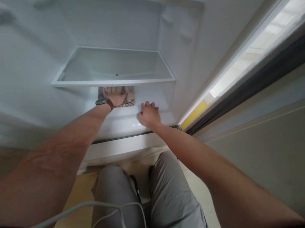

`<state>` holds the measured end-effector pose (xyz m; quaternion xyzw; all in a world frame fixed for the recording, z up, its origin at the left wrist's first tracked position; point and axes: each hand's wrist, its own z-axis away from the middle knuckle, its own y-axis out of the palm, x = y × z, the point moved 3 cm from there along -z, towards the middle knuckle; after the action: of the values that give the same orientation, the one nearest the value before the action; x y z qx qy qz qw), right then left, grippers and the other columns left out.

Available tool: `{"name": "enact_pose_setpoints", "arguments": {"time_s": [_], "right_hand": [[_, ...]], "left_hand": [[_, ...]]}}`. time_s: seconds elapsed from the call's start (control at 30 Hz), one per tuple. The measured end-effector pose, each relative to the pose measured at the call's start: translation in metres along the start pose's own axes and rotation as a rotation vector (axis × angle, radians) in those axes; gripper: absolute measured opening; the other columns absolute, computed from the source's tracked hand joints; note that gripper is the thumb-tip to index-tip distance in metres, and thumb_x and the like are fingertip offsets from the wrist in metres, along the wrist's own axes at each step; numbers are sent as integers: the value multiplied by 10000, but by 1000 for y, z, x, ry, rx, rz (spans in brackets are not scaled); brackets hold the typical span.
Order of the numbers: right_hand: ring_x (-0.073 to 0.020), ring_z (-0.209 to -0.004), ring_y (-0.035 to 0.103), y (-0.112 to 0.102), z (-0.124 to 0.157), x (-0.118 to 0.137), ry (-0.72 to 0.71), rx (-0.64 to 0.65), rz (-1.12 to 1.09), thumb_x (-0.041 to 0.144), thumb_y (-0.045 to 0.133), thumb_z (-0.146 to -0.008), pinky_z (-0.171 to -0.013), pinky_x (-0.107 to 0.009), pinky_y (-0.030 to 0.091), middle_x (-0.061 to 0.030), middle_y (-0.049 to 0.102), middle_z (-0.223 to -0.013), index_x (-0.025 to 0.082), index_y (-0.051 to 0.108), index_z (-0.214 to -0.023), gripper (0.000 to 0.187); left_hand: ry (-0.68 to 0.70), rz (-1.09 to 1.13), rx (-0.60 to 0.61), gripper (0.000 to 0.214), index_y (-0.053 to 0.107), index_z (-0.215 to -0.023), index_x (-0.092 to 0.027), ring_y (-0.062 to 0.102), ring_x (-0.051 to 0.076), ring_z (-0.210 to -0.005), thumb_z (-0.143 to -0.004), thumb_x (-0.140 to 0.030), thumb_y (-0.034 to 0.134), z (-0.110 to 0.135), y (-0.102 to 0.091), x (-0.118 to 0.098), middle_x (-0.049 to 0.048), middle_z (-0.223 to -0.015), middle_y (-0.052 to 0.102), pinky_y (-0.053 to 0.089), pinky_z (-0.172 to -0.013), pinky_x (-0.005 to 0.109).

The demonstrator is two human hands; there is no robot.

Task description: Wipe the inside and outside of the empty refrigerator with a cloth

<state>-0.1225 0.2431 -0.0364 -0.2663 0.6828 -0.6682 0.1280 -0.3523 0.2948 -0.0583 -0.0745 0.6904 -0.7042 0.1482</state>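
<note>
My left hand (117, 98), with a watch (104, 101) on its wrist, presses on a folded patterned cloth (131, 96) on the white floor of an open fridge compartment. Its fingers are partly seen through the glass shelf and look closed on the cloth. To the right, my right hand (149, 114) rests on the same white floor (156, 95) near the front edge. Its fingers are curled in, and nothing shows in them.
A glass shelf (114, 65) with a white frame sits just above the left hand. A dark seal strip (122, 138) runs along the compartment's front edge. At right is a door edge with a yellow patch (193, 114). A white cable (85, 204) hangs across my lap.
</note>
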Motion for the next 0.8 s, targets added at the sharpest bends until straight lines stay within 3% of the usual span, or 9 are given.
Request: {"name": "enact_pose_setpoints", "arguments": {"time_s": [0.17, 0.43, 0.8], "right_hand": [[-376, -1275, 482, 0, 0, 0, -9, -41, -15, 263, 472, -939, -1010, -568, 480, -161, 591, -1374, 194, 634, -1271, 376], [-367, -1285, 476, 2, -2, -2, 22, -70, -33, 244, 402, -1005, -1021, -565, 467, -176, 599, -1363, 196, 650, -1278, 371], [-367, -1304, 457, 1, -1, -2, 35, -57, -39, 212, 389, -1008, -1023, -553, 453, -209, 570, -1406, 173, 637, -1324, 403]], "left_hand": [[-44, 25, -7, 764, 303, -1696, -250, 150, 378, -1629, -1044, -638, 216, 38, -3, -10, 101, -1769, 241, 48, -1291, 664], [-56, 21, 56, 797, 251, -1718, -284, 124, 369, -1646, -1015, -651, 180, 84, -5, -22, 81, -1787, 192, 69, -1299, 654], [-76, 11, 131, 836, 195, -1731, -309, 59, 356, -1660, -995, -705, 160, 100, -2, -25, 36, -1804, 115, 38, -1311, 638]]}}
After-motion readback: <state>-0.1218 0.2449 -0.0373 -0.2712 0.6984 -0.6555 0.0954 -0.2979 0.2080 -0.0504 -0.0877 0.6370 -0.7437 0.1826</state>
